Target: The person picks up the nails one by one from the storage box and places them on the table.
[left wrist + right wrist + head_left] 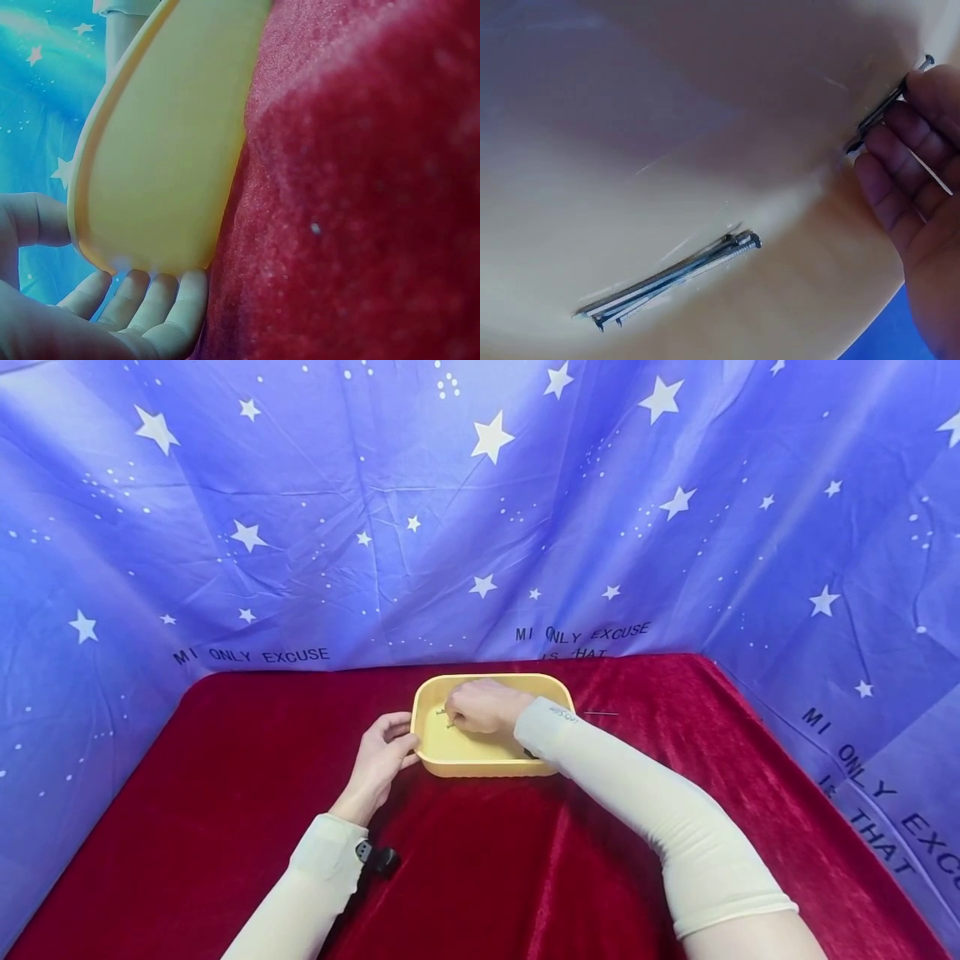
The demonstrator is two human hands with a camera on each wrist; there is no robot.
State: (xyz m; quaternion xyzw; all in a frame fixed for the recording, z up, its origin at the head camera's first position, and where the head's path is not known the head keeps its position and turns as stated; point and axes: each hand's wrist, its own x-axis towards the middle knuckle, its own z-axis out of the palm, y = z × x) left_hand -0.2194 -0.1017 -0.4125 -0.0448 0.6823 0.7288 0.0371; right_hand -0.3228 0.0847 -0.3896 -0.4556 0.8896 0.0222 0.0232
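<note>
A yellow rectangular basin stands near the back of the red cloth. My left hand is at its left end, fingertips touching the outer wall and thumb beside the rim. Reaching over the right side, my right hand is down inside the basin with bent fingers. It pinches dark metal nails between thumb and fingertips, close to the basin's floor; the fingers partly cover them. A separate bundle of several long nails lies on the floor of the basin in the right wrist view.
The red velvet cloth covers the table. A thin straight piece lies on it, just right of the basin. A blue curtain with white stars hangs behind and along both sides. My right sleeve crosses the basin's right end.
</note>
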